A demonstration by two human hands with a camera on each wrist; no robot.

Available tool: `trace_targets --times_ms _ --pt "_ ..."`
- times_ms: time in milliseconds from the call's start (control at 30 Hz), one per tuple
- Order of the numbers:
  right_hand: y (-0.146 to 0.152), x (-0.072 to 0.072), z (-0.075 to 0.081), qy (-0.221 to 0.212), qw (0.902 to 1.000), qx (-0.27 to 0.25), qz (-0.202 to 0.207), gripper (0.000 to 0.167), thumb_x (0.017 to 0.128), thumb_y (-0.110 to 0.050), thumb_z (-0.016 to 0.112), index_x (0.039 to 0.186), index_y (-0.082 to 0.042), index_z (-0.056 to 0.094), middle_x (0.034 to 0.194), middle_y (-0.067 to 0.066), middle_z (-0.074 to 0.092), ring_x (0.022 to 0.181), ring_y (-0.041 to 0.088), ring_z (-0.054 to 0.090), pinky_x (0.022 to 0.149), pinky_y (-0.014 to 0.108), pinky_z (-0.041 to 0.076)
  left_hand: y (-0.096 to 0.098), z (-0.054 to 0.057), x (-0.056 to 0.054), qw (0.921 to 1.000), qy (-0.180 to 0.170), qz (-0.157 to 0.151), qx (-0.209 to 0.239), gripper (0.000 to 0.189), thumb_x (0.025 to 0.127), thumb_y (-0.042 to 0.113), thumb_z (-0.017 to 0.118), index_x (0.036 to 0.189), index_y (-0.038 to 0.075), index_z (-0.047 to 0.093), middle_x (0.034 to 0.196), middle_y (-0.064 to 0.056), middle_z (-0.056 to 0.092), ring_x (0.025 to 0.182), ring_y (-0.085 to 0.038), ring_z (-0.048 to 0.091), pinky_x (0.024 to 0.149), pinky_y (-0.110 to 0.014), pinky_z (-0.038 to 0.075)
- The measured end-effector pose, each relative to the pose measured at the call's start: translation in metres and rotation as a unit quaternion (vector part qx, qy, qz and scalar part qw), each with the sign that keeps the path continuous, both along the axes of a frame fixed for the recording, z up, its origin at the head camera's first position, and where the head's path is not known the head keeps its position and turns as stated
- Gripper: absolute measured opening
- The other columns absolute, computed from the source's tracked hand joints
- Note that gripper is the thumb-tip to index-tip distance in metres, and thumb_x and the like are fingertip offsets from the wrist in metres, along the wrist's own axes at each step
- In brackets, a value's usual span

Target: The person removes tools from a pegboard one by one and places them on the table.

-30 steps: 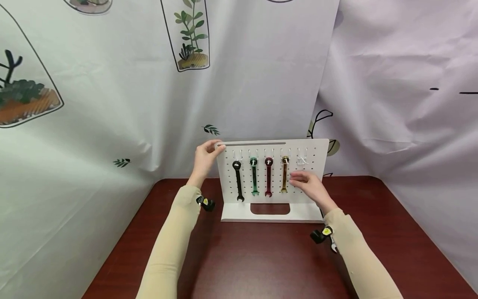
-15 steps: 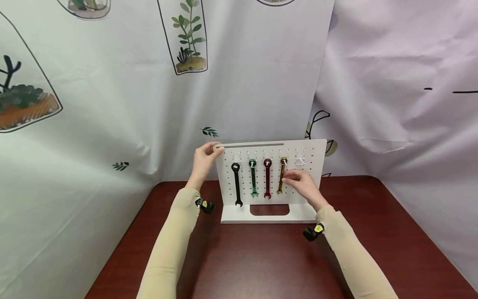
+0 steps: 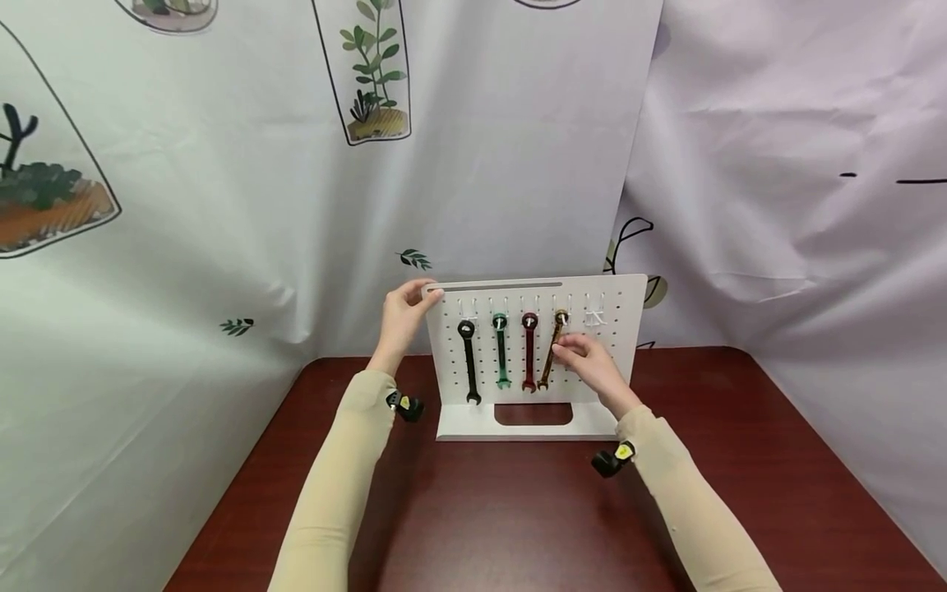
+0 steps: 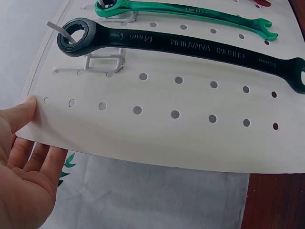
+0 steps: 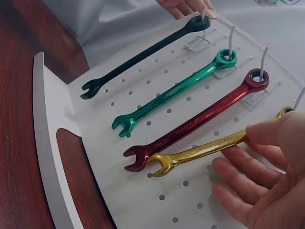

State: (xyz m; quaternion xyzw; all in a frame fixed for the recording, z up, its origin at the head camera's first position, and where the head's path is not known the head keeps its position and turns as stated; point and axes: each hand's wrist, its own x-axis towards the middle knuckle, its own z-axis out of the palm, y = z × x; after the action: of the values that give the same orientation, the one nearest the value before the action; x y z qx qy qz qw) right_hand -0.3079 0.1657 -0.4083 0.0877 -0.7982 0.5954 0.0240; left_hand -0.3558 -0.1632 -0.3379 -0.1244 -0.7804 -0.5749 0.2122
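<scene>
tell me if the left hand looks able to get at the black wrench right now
Probably yes: the left hand holds a corner of the board near the black wrench, with no other tool between them, though it would likely need to let go first.

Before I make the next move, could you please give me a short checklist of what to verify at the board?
1. Left hand gripping the pegboard: ok, it holds the board by a top corner.
2. Right hand on the gold wrench: ok, it pinches the shaft.
3. Firmness of that pinch: cannot tell.
4. Gold wrench well apart from the red wrench: not ok, it tilts so that their open ends crowd together; contact is unclear.
5. Gold wrench free of its hook: not ok, its ring hangs there.
6. Black wrench and green wrench hung up: ok.
</scene>
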Motion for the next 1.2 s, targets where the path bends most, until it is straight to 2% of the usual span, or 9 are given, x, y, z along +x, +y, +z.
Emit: trace_targets --times_ms 233,400,667,967,1200 --pt "0.001 -0.001 -0.003 0.006 0.9992 -0.036 -0.017 0.046 0.102 -0.029 0.062 0.133 0.005 0.055 0.126 0.025 0.061 0.100 0.029 0.065 0.091 0.040 0.054 0.001 0.000 0.000 1.0000 0.001 -0.001 0.003 0.032 0.092 0.029 0.077 0.116 0.007 0.074 0.104 -0.010 0.073 0.091 -0.016 0.062 0.079 -0.031 0.046" --pt "0.000 -0.001 -0.004 0.006 0.9984 -0.053 -0.020 0.048 0.102 -0.028 0.063 0.136 0.005 0.054 0.128 0.025 0.059 0.098 0.026 0.065 0.089 0.038 0.055 0.000 0.000 -0.001 1.0000 0.000 0.000 0.003 0.031 0.092 0.028 0.077 0.116 0.008 0.073 0.105 -0.010 0.073 0.091 -0.016 0.062 0.078 -0.031 0.046" --pt "0.000 0.003 0.000 0.007 0.9983 -0.048 -0.033 0.042 0.103 -0.027 0.061 0.134 0.002 0.055 0.127 0.022 0.058 0.100 0.026 0.062 0.086 0.033 0.055 0.000 0.000 -0.002 1.0000 0.003 0.000 -0.006 0.035 0.091 0.032 0.077 0.116 0.008 0.073 0.103 -0.010 0.073 0.089 -0.015 0.063 0.076 -0.030 0.046" --pt "0.003 0.010 0.000 0.026 0.9984 -0.038 -0.034 0.041 0.103 -0.027 0.062 0.130 0.002 0.058 0.121 0.023 0.061 0.099 0.029 0.063 0.085 0.035 0.056 0.000 0.000 -0.001 1.0000 -0.001 -0.005 -0.002 0.035 0.092 0.032 0.077 0.116 0.007 0.073 0.102 -0.008 0.072 0.089 -0.014 0.062 0.077 -0.029 0.046" --pt "0.005 0.022 -0.001 0.054 0.9978 -0.031 -0.022 0.039 0.102 -0.024 0.063 0.127 0.006 0.059 0.115 0.025 0.063 0.095 0.031 0.065 0.084 0.037 0.056 0.000 0.001 -0.001 0.9999 -0.008 -0.007 0.007 0.035 0.092 0.030 0.077 0.118 0.006 0.073 0.103 -0.015 0.071 0.085 -0.014 0.059 0.075 -0.027 0.044"
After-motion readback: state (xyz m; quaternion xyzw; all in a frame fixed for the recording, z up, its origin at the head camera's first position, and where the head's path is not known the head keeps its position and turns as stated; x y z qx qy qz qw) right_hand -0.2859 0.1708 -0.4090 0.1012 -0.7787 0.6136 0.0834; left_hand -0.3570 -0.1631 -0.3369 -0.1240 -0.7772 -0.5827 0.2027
